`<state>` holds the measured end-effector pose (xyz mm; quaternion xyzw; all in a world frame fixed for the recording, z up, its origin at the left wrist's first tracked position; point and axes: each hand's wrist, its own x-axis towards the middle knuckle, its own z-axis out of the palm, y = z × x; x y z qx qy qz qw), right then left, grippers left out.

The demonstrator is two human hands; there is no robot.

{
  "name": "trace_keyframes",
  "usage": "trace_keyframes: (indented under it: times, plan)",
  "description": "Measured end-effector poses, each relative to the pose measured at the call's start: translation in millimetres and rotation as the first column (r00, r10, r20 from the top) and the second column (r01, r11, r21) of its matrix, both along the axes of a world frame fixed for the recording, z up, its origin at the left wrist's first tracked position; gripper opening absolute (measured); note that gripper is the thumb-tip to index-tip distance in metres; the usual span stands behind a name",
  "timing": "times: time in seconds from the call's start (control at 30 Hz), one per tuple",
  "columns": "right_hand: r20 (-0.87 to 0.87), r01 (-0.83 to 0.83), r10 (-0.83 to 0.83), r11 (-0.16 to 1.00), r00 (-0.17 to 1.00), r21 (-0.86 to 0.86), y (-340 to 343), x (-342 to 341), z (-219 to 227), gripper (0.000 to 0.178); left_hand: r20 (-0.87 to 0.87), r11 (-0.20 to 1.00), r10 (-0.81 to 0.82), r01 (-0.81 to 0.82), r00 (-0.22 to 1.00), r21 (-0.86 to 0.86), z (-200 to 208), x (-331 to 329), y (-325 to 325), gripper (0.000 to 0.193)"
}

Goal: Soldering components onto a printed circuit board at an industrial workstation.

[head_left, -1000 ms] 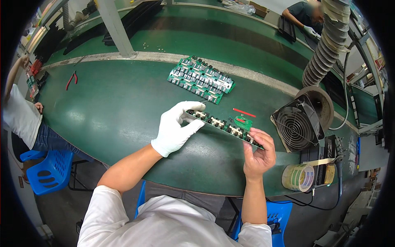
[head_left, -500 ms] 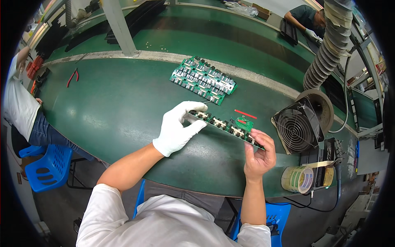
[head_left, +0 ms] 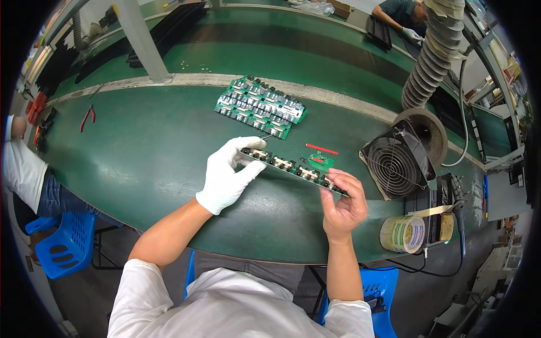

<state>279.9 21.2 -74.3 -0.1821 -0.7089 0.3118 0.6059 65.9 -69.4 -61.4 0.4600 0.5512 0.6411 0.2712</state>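
A long, narrow circuit board (head_left: 296, 170) with cream and black parts along it is held up over the green bench, its right end tilted lower. My left hand (head_left: 226, 173), in a white glove, grips its left end between thumb and fingers. Bare, my right hand (head_left: 345, 204) pinches the other end. Dark thin tips, perhaps tweezers, show behind the gloved fingers. Just beyond the board lie a small green circuit piece (head_left: 321, 161) and a thin red stick (head_left: 322, 149). Farther off, several joined circuit boards (head_left: 259, 107) rest on the bench.
A black fan (head_left: 393, 169) stands before a ribbed duct (head_left: 434, 56) at right. A tape roll (head_left: 403, 234) sits near a soldering iron (head_left: 459, 205). Red-handled pliers (head_left: 87, 118) lie at far left. Another person (head_left: 25, 163) is at left, one more beyond the bench.
The whole view has shifted slightly, so things on the bench appear farther left. Both hands keep hold of the long circuit board, in nearly the same pose.
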Motion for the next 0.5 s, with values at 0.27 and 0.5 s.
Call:
trace_keyframes:
  times: [0.27, 0.5]
  plan:
    - [-0.009, -0.026, 0.026, 0.999, 1.000, -0.031, -0.3, 0.2, -1.1, 0.037, 0.046, 1.000, 0.006, -0.006, 0.999, -0.005, -2.1, 1.3, 0.4, 0.044]
    - [-0.009, -0.019, 0.019, 1.000, 1.000, -0.025, 1.3, -0.5, -0.9, 0.038, 0.070, 1.000, 0.004, -0.004, 0.998, -0.001, -3.1, 1.4, 1.0, 0.044]
